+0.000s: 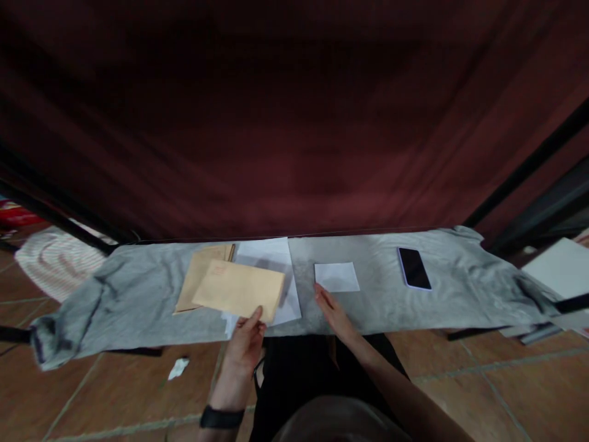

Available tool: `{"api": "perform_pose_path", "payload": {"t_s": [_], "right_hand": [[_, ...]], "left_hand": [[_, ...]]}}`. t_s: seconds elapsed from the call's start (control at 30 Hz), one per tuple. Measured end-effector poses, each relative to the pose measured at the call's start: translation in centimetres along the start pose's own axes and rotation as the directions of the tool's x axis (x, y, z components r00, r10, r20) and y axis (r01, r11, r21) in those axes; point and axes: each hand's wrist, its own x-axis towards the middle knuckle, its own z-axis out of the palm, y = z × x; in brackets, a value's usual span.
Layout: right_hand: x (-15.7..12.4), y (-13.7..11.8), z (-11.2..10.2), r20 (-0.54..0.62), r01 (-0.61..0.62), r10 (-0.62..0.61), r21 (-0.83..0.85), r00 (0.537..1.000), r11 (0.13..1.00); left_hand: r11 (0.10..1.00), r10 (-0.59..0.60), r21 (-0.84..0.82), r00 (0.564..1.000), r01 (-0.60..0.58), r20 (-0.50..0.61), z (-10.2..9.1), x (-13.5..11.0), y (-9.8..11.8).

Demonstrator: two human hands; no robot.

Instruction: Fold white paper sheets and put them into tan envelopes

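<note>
Envelope, rectangular tan paper: over grey-cloth-covered bench, left of centre | left hand: thumb and fingers pinching its near edge | right hand: fingers extended, at near-left corner of small white paper rectangle | purple-rimmed black phone: toward bench's right end

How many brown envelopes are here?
At least 2: the held envelope, in the left hand, and a second envelope, partly covered by it on the gray cloth. More may be hidden beneath.
</note>
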Motion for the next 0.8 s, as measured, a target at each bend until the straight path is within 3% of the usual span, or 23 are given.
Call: {"api": "perform_pose_path", "payload": {"t_s": [0.03,0.1,0.2,0.33,0.47,0.57,0.67,0.73,0.8], "right_hand": [[-0.6,-0.7,0.9,0.076,-0.086,0.072,0.203,0.994,0.975],[-1.7,-2.2,2.2,0.142,-0.112,0.074,0.28,0.987,0.953],[-2.5,-3.7,2.4,0.196,-0.153,0.079,0.395,0.977,0.906],[-2.9,-4.8,1.0,0.234,-0.299,0.211,0.457,0.949,0.838],[-3.3,-5.5,-0.1,0.326,-0.393,0.251,0.513,0.911,0.763],[-3.4,-5.4,-0.6,0.28,-0.354,0.245,0.467,0.928,0.81],[-3.3,-5.0,-1.6,0.246,-0.259,0.18,0.344,0.952,0.902],[-3.4,-4.6,-2.7,0.251,-0.198,0.13,0.268,0.959,0.943],[-3.7,-4.4,-4.1,0.259,-0.158,0.096,0.228,0.961,0.961]], "left_hand": [[1.0,0.004,-0.022,1.0,-0.004,-0.001,0.6,-0.6,-1.8],[0.997,-0.023,-0.071,0.999,0.025,0.025,1.5,-1.7,-4.6],[0.993,-0.079,-0.084,0.993,0.086,0.084,1.9,-2.7,-6.8],[0.986,-0.142,-0.078,0.989,0.146,0.052,1.8,-3.3,-7.2],[0.986,-0.161,-0.041,0.985,0.164,0.063,1.8,-4.2,-7.2],[0.983,-0.177,0.063,0.977,0.17,0.123,1.5,-5.7,-7.9],[0.91,-0.3,0.368,0.918,0.193,0.26,0.5,-7.5,-8.5],[0.787,-0.339,0.616,0.853,0.026,0.396,-0.3,-8.5,-8.3],[0.592,-0.177,0.718,0.81,-0.366,0.558,-0.7,-8.8,-7.4]]}}
